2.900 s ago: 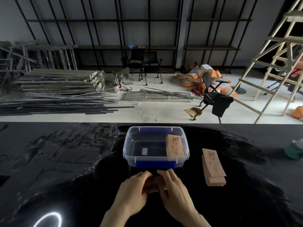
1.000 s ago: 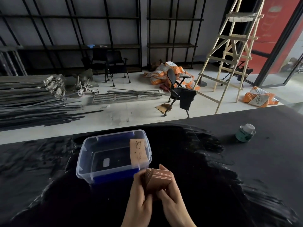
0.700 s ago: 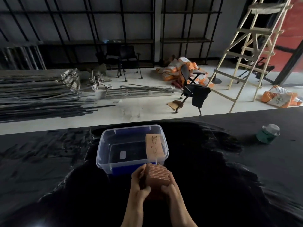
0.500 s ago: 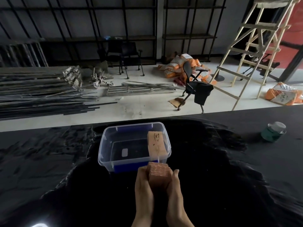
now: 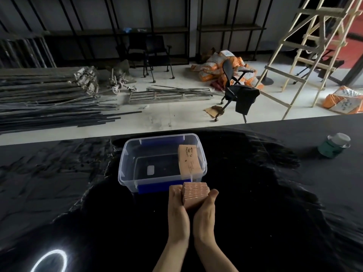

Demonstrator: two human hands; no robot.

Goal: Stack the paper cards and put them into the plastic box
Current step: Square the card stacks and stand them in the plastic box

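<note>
A stack of brown paper cards (image 5: 194,194) stands on edge between my two palms, just in front of the clear plastic box (image 5: 125,163). My left hand (image 5: 177,211) presses its left side and my right hand (image 5: 204,214) presses its right side. The box has blue latches and sits on the black table. Inside it, along the right wall, lies another stack of brown cards (image 5: 189,160) with a printed face up.
A green-and-white tape roll or jar (image 5: 334,145) stands on the table at the far right. A ring light reflects on the table (image 5: 49,261) at the lower left. Beyond the table edge lie a floor with metal bars, chairs and a wooden ladder.
The loose cards once on the table to the right are now gathered in my hands. Both hands have squared the stack upright and hold it close to the box's front wall.
</note>
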